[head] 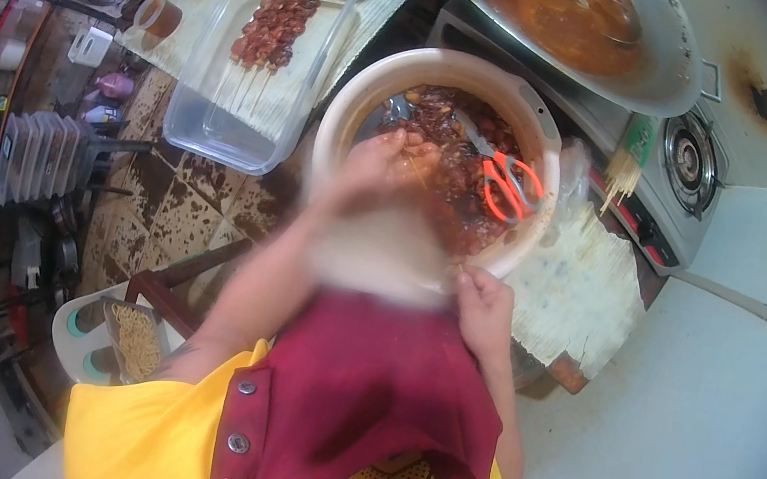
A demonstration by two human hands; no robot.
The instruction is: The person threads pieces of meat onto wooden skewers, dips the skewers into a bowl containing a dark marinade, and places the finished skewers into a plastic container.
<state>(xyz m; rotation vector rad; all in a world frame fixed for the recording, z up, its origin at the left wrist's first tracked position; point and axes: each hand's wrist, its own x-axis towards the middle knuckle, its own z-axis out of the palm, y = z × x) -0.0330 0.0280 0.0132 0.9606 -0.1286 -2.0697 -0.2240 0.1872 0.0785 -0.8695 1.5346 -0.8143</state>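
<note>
A large whitish plastic basin (344, 111) stands before me, holding pieces of dark red meat (442, 116) in brown liquid. My left hand (398, 154) is inside it with bent fingers, among the meat. A thin bamboo skewer (416, 171) shows beside those fingers; whether they grip it or some meat is unclear. At the near rim, my right hand (485, 306) pinches a thin end that looks like the same skewer. A pale blur hides the space between my hands. Orange-handled scissors (510, 185) lie on the meat, blades towards the far left.
At left, a clear plastic tub (179, 121) holds skewered meat (277, 31). A wide metal pan (673, 75) of orange-brown sauce sits over the gas stove (691, 222). Bamboo skewers (622, 177) in a green wrapper lie by its burner. A cup of sauce (162, 17) stands far left.
</note>
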